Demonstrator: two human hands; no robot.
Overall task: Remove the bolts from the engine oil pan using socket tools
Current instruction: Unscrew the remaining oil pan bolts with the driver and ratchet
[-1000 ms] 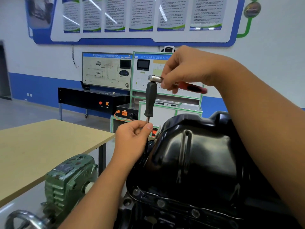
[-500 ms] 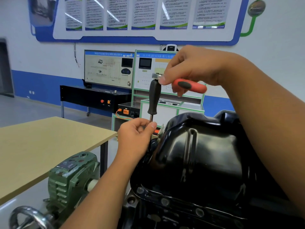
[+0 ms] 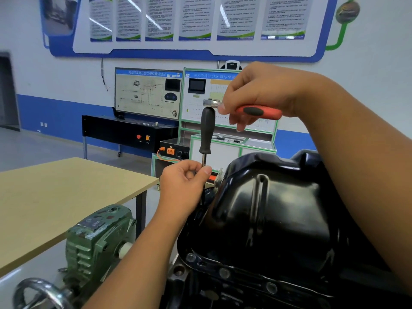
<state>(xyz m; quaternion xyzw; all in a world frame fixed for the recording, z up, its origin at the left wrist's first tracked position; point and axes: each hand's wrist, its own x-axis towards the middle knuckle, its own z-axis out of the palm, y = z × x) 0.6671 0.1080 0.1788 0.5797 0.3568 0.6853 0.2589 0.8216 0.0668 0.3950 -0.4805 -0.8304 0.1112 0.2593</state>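
the left hand (image 3: 182, 186) reaches up from the lower left, forearm bare, thumb and fingers pinching a thin metal shaft. the right hand (image 3: 260, 94) is raised higher, wrist bent, fingers curled round a red-and-black ratchet handle, its forearm crossing from the right edge.

Gearbox (image 3: 98, 239) left of oil pan (image 3: 278, 219); table (image 3: 55, 197) behind gearbox.

Your left hand (image 3: 182, 184) and right hand (image 3: 256, 94) are both bare, with no gloves, rings or watch showing. Your forearms are bare too, right up to the frame edges, so no sleeve is visible on either arm. Your fingernails are short and plain where they show.
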